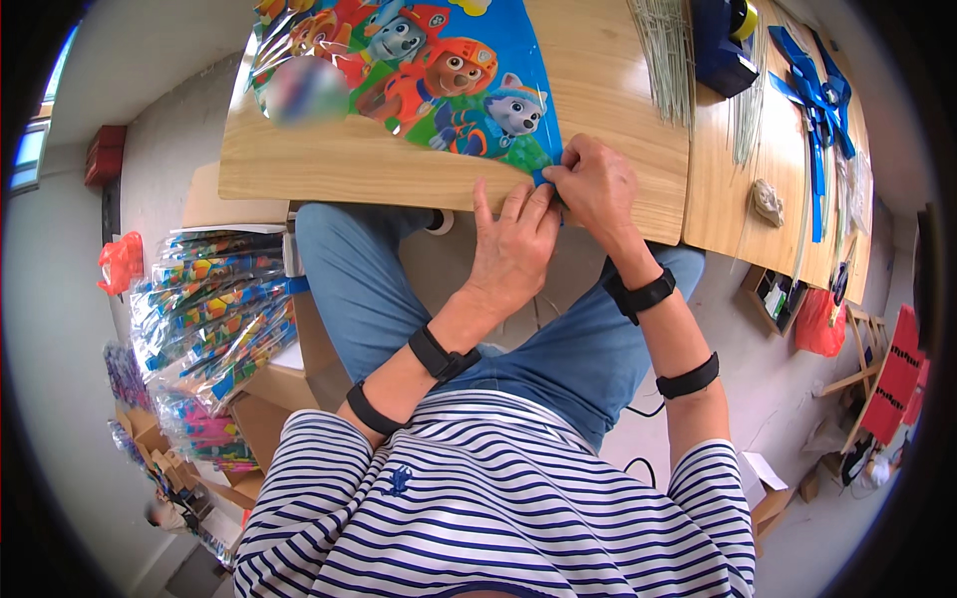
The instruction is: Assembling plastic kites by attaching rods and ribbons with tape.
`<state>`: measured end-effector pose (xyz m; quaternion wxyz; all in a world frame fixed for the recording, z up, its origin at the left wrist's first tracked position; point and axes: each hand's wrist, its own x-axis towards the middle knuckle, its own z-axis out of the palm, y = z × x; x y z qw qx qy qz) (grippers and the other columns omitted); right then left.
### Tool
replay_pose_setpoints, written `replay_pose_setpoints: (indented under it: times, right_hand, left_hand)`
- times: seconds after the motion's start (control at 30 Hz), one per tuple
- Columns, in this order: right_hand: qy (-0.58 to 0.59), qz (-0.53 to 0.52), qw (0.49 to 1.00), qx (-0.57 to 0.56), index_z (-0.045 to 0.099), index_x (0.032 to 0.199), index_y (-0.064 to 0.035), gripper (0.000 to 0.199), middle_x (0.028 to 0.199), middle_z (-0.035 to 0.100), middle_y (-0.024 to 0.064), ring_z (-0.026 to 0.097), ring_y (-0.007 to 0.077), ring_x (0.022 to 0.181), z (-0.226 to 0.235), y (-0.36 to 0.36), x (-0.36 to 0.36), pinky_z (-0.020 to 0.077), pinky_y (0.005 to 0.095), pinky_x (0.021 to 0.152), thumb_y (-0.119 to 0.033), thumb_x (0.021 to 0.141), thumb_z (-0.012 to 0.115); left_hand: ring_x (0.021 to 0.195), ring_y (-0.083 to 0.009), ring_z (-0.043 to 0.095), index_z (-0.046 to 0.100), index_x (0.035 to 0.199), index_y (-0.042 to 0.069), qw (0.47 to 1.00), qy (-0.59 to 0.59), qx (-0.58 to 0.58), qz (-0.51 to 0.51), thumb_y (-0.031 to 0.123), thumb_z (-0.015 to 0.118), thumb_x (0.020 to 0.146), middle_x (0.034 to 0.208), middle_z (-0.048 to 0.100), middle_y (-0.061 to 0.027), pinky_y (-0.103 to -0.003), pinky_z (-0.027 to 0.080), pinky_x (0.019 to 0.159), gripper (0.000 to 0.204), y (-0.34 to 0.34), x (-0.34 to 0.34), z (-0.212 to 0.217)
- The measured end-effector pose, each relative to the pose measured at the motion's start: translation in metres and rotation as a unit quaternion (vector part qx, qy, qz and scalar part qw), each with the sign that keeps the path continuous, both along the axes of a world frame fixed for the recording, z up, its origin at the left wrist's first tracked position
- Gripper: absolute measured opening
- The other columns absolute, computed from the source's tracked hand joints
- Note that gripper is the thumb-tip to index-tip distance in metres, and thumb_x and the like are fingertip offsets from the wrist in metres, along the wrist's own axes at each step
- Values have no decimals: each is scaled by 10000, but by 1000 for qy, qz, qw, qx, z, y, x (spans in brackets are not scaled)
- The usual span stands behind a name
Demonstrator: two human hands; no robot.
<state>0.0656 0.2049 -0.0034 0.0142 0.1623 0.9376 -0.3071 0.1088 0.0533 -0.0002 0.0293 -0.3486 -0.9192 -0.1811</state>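
Note:
A glossy blue plastic sheet (451, 100) printed with cartoon dogs lies on the wooden table, its lower right corner at the near edge. That corner is pinched between the thumb and fingers of my right hand (598, 187). Beside it, my left hand (513, 249) is bent over the same corner from the left, with one finger lifted away and its thumb hidden. A bit of blue shows between and just below the fingertips. Both forearms wear black straps.
A bundle of thin pale rods (663, 60), a dark blue tape dispenser (720, 55) and blue strips (817, 100) lie at the right. A crumpled pale lump (768, 201) is near the right table's edge. Cartons at my left hold wrapped colourful packs (214, 309).

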Motion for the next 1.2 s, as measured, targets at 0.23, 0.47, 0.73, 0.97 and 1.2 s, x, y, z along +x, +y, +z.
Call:
replay_pose_setpoints:
  times: [0.23, 0.47, 0.73, 0.97, 1.2]
  right_hand:
    - [5, 3, 1000, 0, 617, 726, -75, 246, 770, 666, 111, 639, 322, 761, 1, -3, -1, 474, 440, 643, -253, 678, 779]
    - [89, -4, 996, 6, 617, 682, -45, 219, 662, 640, 141, 627, 339, 654, -8, 5, 4, 482, 427, 582, -211, 662, 757]
    - [299, -316, 850, -297, 635, 930, 16, 220, 798, 661, 102, 650, 164, 628, 13, 159, -34, 500, 270, 532, -136, 806, 736]
    - [203, -357, 819, -401, 598, 1026, 27, 251, 843, 647, 117, 677, 188, 578, 61, 232, -74, 445, 220, 416, -178, 894, 658]
    - [153, -357, 821, -418, 612, 854, 37, 149, 743, 609, 104, 598, 168, 531, 82, 234, -92, 403, 257, 407, -69, 827, 713]
  left_hand:
    - [1235, -265, 460, 592, 1200, 10, 999, -36, 36, 12, 137, 781, 656, 1292, 512, -91, -647, 222, 1066, 590, -1, 0, 4]
    - [1246, -275, 460, 588, 1187, 30, 999, -32, 20, -4, 142, 780, 663, 1306, 507, -99, -645, 227, 1069, 570, 8, -2, 9]
    - [1281, -307, 429, 582, 1192, 35, 999, -43, -12, 7, 202, 803, 670, 1325, 499, -113, -654, 220, 1080, 591, -1, 4, 9]
    - [1275, -308, 433, 595, 1191, 29, 999, -46, -13, -5, 215, 801, 673, 1326, 502, -115, -656, 224, 1079, 587, 0, 1, 10]
    - [1277, -301, 434, 597, 1192, 26, 999, -44, -14, -5, 212, 802, 666, 1331, 500, -111, -655, 234, 1071, 594, -1, 2, 11]
